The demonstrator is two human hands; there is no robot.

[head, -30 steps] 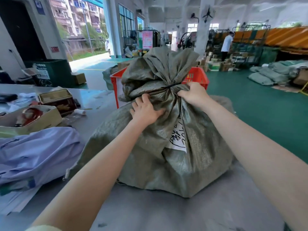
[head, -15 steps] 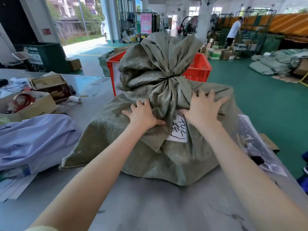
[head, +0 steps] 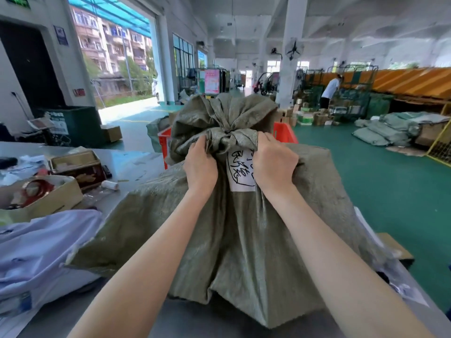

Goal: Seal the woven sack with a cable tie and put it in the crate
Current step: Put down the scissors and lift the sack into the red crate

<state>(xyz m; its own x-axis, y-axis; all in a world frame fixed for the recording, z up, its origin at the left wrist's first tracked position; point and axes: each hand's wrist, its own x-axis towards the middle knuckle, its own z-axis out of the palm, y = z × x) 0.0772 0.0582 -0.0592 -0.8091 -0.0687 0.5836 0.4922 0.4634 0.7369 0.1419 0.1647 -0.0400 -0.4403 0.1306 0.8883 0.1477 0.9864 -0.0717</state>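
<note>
Where its coarse neck bunches: left hand (head: 200, 164) and right hand (head: 274, 162), fingers clenched on the crinkly green woven sack (head: 244, 240).

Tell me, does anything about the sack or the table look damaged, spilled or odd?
Nothing stands out. The sack sits on the table with its neck gathered shut and no tear or spill visible. The left hand and right hand grip it beside the white label. The crate behind is mostly hidden.

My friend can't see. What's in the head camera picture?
Two bare hands, left hand and right hand, grip a bulging green woven sack just below its tied neck, on a grey table. A red crate stands behind it.
</note>
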